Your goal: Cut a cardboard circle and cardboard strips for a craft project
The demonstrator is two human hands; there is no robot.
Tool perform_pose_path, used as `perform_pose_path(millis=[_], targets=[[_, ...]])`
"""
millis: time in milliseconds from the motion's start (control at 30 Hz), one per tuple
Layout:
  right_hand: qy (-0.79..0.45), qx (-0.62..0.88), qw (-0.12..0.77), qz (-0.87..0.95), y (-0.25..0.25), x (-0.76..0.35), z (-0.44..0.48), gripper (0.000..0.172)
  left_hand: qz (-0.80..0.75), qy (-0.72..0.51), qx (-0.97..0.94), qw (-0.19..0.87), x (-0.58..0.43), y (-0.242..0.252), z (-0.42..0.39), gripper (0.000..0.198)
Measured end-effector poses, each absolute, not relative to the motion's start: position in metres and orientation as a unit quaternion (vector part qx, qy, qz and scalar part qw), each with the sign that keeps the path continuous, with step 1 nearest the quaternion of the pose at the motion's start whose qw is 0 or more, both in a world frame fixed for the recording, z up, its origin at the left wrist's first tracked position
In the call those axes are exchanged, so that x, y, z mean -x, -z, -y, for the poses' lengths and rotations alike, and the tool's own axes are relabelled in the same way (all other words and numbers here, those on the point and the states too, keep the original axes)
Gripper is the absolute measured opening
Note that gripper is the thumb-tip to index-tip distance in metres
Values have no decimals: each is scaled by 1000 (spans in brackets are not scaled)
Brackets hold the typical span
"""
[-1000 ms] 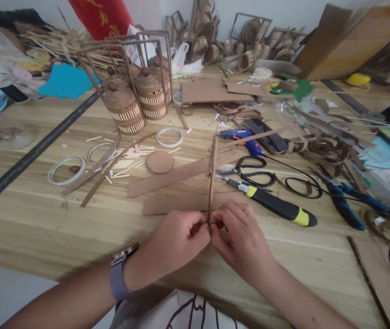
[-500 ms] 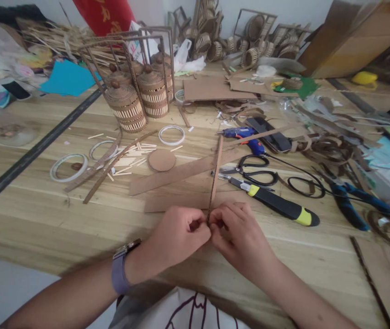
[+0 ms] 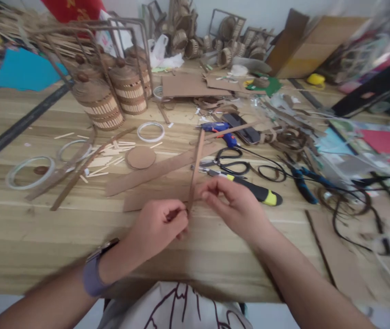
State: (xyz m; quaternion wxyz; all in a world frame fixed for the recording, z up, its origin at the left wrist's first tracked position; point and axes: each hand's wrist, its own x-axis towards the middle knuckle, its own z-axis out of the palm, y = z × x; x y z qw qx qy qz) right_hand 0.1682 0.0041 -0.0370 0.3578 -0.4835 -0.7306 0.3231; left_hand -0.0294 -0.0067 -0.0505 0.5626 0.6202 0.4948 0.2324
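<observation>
My left hand is closed, its fingertips pinching the near end of a narrow brown cardboard strip. The strip points away from me across the table. Just right of the strip, my right hand has its thumb and index finger curved and slightly apart, with nothing visible between them. Flat cardboard pieces lie under and left of the strip. Beyond my right hand are a yellow-and-black utility knife, black-handled scissors and a blue glue gun.
Lidded round baskets in tall frames stand at the back left. Thin wooden sticks, a cardboard disc and tape rolls lie left of centre. Blue-handled pliers and cables lie right; a cardboard box stands behind.
My right hand has moved off the strip's near end, up and to the right of it. My left hand still pinches the strip. The whole view has shifted to the right.
</observation>
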Motion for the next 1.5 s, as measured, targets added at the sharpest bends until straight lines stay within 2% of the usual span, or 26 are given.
perform_pose_path(millis=[233,400,633,767,833,933,1333,1500], targets=[[-356,401,509,673,4,-160,-16,10,-517,-233,-587,577,31,50,5,21],[-319,377,545,678,-7,-131,-24,20,-521,-246,-587,568,27,43,5,18],[-211,418,506,724,-4,-119,-11,20,-473,-278,-582,601,23,46,7,16],[-142,476,415,762,16,-146,3,13,-462,-276,-590,602,26,55,7,18],[-132,462,373,794,26,-159,7,14,-462,-273,-602,591,27,57,8,17],[-137,417,346,829,38,-170,13,6,-461,-275,-617,574,28,56,10,18],[-97,430,388,809,54,-161,25,11,-442,-278,-739,425,27,57,11,21],[-152,455,387,788,56,-159,27,12,-428,-281,-765,392,26,60,12,25]])
